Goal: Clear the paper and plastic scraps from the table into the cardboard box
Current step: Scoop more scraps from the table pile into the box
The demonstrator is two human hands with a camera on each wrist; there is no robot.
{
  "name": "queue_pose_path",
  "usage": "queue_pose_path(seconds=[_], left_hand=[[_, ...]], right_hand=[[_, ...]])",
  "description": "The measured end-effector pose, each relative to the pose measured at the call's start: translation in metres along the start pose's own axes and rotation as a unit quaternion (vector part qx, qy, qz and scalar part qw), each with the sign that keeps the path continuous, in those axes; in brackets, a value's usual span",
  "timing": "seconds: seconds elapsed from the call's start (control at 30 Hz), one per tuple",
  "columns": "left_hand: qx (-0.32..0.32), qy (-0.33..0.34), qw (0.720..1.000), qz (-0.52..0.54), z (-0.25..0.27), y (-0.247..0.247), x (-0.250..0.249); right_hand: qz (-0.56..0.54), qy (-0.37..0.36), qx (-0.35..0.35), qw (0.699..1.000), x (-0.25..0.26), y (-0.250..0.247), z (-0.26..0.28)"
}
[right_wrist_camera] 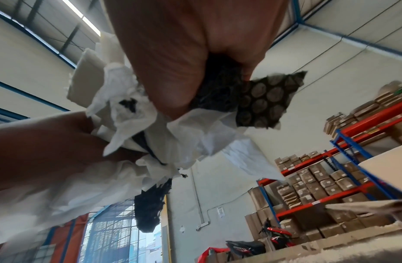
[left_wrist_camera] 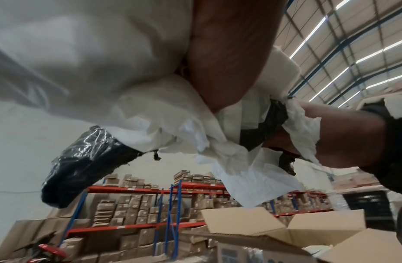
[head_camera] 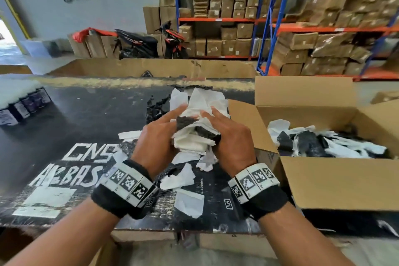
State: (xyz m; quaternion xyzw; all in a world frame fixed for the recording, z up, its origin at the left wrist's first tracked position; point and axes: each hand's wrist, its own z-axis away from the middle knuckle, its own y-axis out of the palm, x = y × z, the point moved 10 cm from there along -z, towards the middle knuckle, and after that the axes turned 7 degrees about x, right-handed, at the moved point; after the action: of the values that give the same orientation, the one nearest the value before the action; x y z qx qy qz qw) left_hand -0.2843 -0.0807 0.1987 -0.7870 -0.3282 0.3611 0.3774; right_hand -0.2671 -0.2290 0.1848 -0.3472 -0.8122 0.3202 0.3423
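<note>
Loose scraps (head_camera: 183, 176) lie by the counter's (head_camera: 64, 127) near edge, under the wrists. Above them the left hand (head_camera: 155, 142) and right hand (head_camera: 232, 138) press a wad (head_camera: 194, 136) of white paper and black plastic between them, fingers curled round it. The box (head_camera: 336, 181) stands open at the counter's right edge, nearer the right hand, so the wad likely goes rightward. Only the right-wrist view shows bubble wrap (right_wrist_camera: 267, 105) poking out.
</note>
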Motion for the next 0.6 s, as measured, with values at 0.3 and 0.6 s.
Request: queue_pose_path(seconds=[0.3,0.6], left_hand=[[0.037,0.112,0.992,0.048,-0.050,0.063,-0.109],[0.000,0.174,0.985,0.011,-0.131,0.105,-0.242]], right_hand=[[0.047,0.087,-0.053,0.994,-0.078,-0.106,0.061],[0.074,0.045,-0.118,0.989,-0.171,-0.214,0.077]])
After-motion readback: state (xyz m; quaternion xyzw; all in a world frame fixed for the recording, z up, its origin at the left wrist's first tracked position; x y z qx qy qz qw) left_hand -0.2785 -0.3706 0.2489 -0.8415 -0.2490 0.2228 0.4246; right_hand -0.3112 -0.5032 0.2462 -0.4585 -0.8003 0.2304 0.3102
